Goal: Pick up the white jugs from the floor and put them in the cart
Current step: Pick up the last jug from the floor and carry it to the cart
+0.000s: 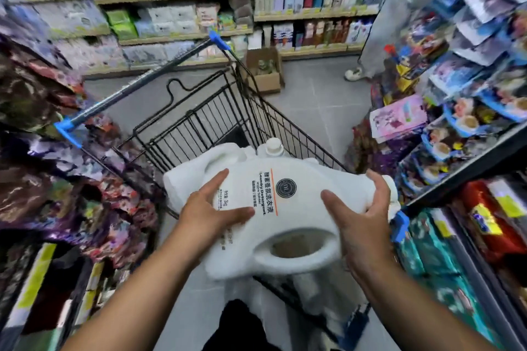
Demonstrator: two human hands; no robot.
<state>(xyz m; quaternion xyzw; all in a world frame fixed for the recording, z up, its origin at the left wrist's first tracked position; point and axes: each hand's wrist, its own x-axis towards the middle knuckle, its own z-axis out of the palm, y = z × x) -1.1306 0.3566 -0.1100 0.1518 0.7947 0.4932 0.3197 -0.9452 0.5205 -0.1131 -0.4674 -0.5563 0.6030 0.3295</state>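
Both hands were on one white jug (273,208), which lay on its side over the near end of the cart (199,122), its handle opening facing up toward the camera at about 6 o'clock of the jug. The left hand (211,208) lay flat on the jug's label face at 9 o'clock, fingers spread and thumb extended; it pressed rather than closed around anything. The right hand (362,208) cupped the jug's far edge at 3 o'clock, fingers curled over the rim. A second jug (273,148) sat behind the first at 12 o'clock, inside the cart basket, cap up. More white shapes showed below the held jug at 6 o'clock; they were too blurred to identify. A cardboard box (265,71) stood on the floor beyond the cart.
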